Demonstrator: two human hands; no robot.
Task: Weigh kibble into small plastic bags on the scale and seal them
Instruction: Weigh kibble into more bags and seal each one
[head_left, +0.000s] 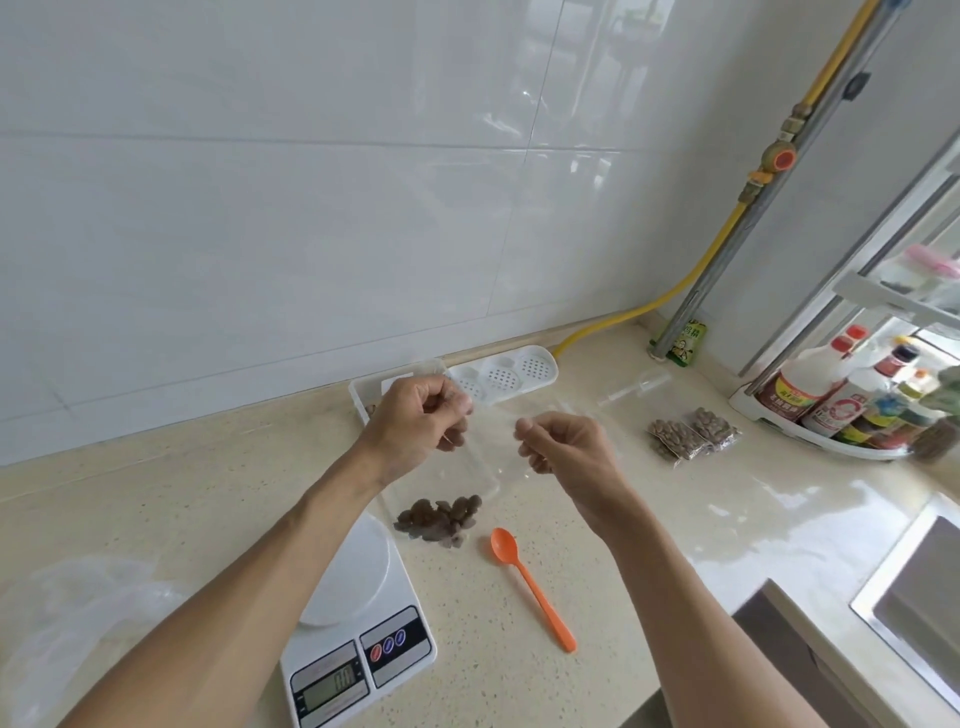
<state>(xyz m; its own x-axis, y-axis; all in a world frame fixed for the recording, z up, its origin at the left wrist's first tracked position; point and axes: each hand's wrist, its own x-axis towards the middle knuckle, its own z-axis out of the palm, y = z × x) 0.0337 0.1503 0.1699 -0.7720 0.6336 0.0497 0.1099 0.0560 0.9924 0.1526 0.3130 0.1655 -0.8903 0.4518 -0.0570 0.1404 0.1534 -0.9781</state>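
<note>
I hold a small clear plastic bag (467, 478) up above the counter, with brown kibble (439, 519) pooled in its bottom. My left hand (421, 421) pinches the bag's top left corner and my right hand (561, 441) pinches its top right corner. The white digital scale (363, 613) sits below my left forearm, its platform bare and its display lit. An orange plastic spoon (530, 582) lies on the counter to the right of the scale. Two filled bags of kibble (691, 434) lie further right.
A white perforated tray (498, 376) sits against the tiled wall behind my hands. Sauce bottles (852, 400) fill a corner rack at right. A steel sink (914, 608) lies at lower right. Crumpled clear plastic (78, 623) sits at lower left. A yellow hose (675, 291) runs along the wall.
</note>
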